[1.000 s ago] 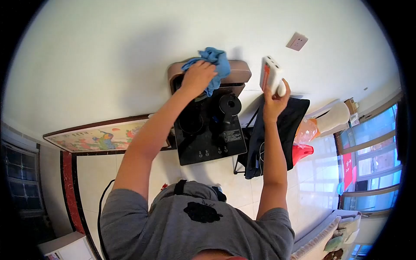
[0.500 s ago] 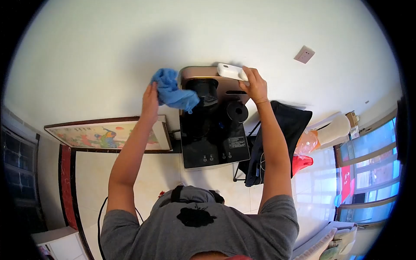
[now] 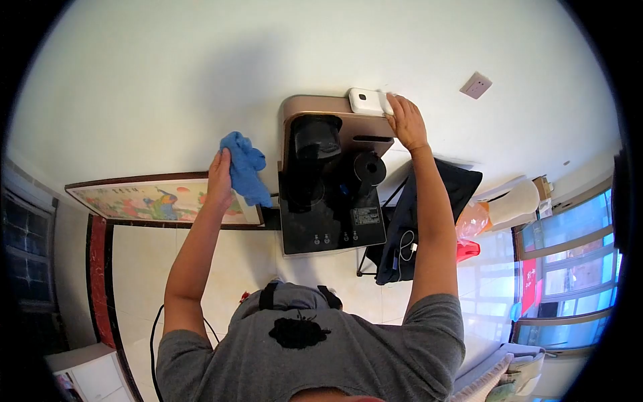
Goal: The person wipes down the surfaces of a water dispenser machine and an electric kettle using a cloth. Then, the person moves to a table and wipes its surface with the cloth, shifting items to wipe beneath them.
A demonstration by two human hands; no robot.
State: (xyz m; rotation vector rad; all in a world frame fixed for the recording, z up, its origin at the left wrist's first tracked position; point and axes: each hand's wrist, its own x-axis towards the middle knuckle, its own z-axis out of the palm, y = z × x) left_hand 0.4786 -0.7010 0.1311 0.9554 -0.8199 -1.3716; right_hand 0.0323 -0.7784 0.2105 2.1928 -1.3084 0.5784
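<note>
My left hand (image 3: 218, 179) is closed on a crumpled blue cloth (image 3: 245, 169), which hangs in the air just left of a tea bar water dispenser (image 3: 305, 106). The dispenser has a bronze-coloured top and a black front shelf. A black kettle (image 3: 316, 141) sits in its left side, and a round black part with a hole (image 3: 369, 168) is at its right. At the top right edge my right hand (image 3: 408, 124) grips one end of a white elongated device (image 3: 367, 102); its exact kind is unclear.
A framed picture (image 3: 161, 201) leans against the wall on the left. A black folding chair (image 3: 395, 248) with a white cable (image 3: 406, 246) stands close on the right, beside plastic bags (image 3: 472, 221). A wall socket (image 3: 475, 85) is up right.
My left hand has moved left and down with the cloth, away from the dispenser's top. My right hand and the white device have shifted slightly right and up.
</note>
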